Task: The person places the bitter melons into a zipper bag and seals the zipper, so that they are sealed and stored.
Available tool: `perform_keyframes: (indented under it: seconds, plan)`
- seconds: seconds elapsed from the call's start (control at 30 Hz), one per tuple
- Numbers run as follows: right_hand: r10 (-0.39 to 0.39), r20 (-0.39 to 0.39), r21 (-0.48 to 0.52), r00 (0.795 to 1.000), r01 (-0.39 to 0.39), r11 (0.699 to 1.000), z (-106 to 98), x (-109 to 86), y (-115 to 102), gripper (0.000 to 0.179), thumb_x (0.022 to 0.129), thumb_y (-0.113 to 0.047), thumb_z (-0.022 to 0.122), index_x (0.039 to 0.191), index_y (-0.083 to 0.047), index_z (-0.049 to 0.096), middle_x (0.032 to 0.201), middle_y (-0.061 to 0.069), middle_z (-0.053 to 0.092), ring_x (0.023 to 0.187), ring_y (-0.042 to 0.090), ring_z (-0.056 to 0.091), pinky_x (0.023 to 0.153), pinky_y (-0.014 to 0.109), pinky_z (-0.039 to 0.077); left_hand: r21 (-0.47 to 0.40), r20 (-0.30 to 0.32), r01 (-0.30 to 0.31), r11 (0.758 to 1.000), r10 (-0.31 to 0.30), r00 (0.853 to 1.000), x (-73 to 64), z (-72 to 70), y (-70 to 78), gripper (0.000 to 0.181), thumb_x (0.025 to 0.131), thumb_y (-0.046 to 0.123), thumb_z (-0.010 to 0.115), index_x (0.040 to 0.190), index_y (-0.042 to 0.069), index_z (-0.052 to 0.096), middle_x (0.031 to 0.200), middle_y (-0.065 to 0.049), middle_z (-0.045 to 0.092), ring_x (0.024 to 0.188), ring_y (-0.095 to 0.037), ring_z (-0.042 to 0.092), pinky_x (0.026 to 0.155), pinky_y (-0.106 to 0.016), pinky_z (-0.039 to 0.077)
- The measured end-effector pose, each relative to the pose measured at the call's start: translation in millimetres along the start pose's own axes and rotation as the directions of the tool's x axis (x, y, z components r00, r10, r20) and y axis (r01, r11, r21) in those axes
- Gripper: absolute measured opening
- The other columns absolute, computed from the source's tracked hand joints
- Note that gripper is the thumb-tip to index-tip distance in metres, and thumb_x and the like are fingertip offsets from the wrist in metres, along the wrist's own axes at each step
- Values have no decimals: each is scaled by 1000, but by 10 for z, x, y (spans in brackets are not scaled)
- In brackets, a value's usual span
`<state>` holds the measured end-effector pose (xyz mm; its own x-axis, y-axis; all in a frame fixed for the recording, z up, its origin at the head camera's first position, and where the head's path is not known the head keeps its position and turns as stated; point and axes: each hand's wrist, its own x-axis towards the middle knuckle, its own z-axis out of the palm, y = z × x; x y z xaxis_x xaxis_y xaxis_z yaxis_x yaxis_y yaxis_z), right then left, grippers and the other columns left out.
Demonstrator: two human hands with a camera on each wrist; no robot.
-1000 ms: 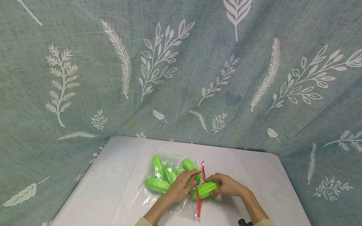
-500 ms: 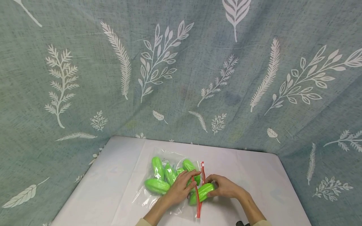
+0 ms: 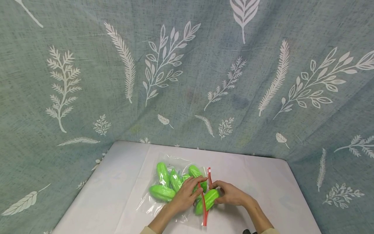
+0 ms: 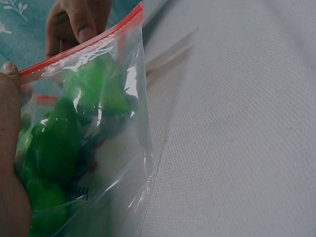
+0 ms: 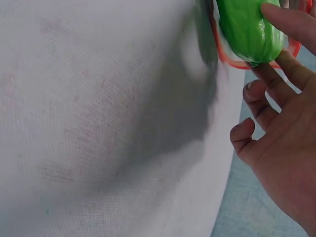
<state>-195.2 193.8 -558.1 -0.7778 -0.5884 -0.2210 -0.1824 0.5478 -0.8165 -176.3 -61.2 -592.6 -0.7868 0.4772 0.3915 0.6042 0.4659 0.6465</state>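
A clear zip bag (image 3: 187,219) with a red zip strip (image 3: 205,217) lies on the white table, its mouth facing right. Inside are several bright green cucumbers (image 3: 162,192). My left hand (image 3: 184,194) lies over the bag and holds the upper edge of its mouth; in the left wrist view the thumb is at the red strip. My right hand (image 3: 230,193) grips another ridged green cucumber (image 5: 252,29) between thumb and fingers. That cucumber's front end is inside the mouth, behind the red strip, and its rear end sticks out towards my right palm.
The white table (image 3: 263,182) reaches up to a green leaf-print cloth (image 3: 187,81) hanging at the back and sides. A small black object (image 3: 248,231) shows by the right sleeve at the bottom edge.
My right hand has moved slightly left, pushing the cucumber further into the bag's mouth and turning it steeper. The left hand keeps its place on the bag.
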Motion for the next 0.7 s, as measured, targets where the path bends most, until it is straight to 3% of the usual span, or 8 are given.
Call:
perform_keyframes:
  seconds: [0.23,0.7]
  plan:
    - [-3,-24,-37,1000,2,999,22,21,19,52,80,-29,85,126,-15,64,123,-9,64,124,24,55,107,56,44,7,2,-3,1000,3,1000,4,-6,9,45,103,20,57,147,21,50,146,6,56,140,-25,46,121,-57,24]
    - [-28,-72,-145,997,18,989,46,60,30,42,82,-38,82,116,-20,66,110,-11,66,108,18,61,87,41,53,12,2,-9,1000,9,1000,6,8,0,45,104,23,55,148,21,49,146,-2,56,140,-33,45,120,-60,24]
